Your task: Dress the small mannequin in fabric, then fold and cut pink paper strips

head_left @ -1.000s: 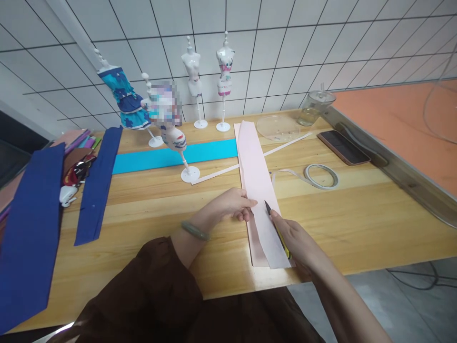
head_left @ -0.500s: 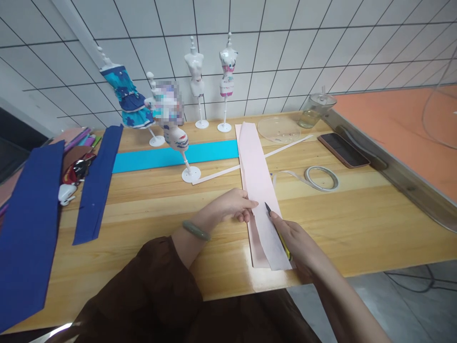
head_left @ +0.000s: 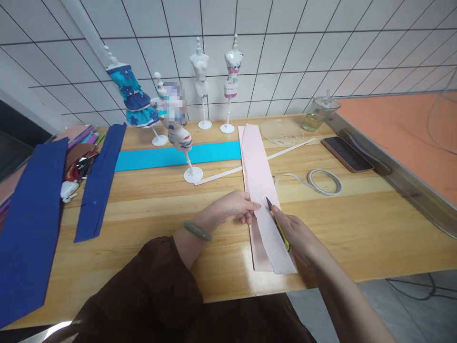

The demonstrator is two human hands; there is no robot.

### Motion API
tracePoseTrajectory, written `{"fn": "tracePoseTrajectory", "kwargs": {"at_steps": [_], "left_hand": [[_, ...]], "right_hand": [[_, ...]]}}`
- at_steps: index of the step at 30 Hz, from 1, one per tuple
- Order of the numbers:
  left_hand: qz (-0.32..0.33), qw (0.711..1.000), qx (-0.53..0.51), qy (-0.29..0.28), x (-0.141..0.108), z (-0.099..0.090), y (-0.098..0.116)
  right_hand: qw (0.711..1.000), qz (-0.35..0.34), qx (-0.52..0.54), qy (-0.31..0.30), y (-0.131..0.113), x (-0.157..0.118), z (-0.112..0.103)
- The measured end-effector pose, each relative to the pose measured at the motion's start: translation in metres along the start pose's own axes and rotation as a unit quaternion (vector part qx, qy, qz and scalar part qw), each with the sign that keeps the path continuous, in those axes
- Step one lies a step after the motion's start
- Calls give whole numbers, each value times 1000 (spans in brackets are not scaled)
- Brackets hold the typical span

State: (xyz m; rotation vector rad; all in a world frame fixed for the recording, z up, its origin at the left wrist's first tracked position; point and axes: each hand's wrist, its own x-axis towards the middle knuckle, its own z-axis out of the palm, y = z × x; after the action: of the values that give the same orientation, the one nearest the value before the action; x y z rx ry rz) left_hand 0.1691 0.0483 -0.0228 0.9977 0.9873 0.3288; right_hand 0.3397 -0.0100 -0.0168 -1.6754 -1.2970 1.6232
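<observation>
A strip of folded pale pink crepe-like paper [head_left: 259,166] lies lengthwise on the table, its near end split into a lifted upper layer and a lower one. My left hand [head_left: 237,207] pinches the left edge of the upper layer between thumb and fingers. In my right hand [head_left: 296,233] is a cutter [head_left: 284,236] with a yellow handle and a dark pointed blade. The blade tip rests over or just above the pink paper, near my left thumb; contact cannot be made out. My right fingers are partly hidden behind the hand.
Small dress-form mannequins [head_left: 200,71] stand at the back. A turquoise strip [head_left: 214,151] and a narrow pale strip [head_left: 221,176] meet the pink paper. Dark blue pieces [head_left: 32,228] lie left. Right are a tape roll [head_left: 324,182], phone [head_left: 347,153], clear plate [head_left: 282,132] and cup [head_left: 319,114].
The whole view has shifted slightly. The blade shows a little more widely, angled over the paper. Both hands keep nearly the same place and grip.
</observation>
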Motion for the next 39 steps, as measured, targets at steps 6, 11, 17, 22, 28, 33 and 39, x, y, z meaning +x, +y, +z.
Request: {"fn": "tracePoseTrajectory", "kwargs": {"at_steps": [6, 11, 17, 22, 28, 33, 39], "left_hand": [[-2, 1000, 18, -9, 2, -1, -2], [3, 1000, 21, -5, 2, -1, -2], [-6, 1000, -4, -6, 1, 0, 0], [-6, 1000, 5, -3, 1, 0, 0], [-14, 999, 29, -1, 2, -2, -2], [-2, 1000, 23, -11, 3, -3, -3], [-4, 1000, 19, -9, 2, -3, -3]], "right_hand": [[999, 1, -32, 15, -2, 2, -1], [999, -7, -35, 20, 1, 6, -2], [1000, -3, -26, 17, 3, 7, -2], [999, 10, -34, 14, 1, 7, -2], [999, -1, -35, 20, -4, 6, 0], [1000, 15, -6, -3, -6, 11, -1], [1000, 14, -4, -3, -9, 15, -2]]}}
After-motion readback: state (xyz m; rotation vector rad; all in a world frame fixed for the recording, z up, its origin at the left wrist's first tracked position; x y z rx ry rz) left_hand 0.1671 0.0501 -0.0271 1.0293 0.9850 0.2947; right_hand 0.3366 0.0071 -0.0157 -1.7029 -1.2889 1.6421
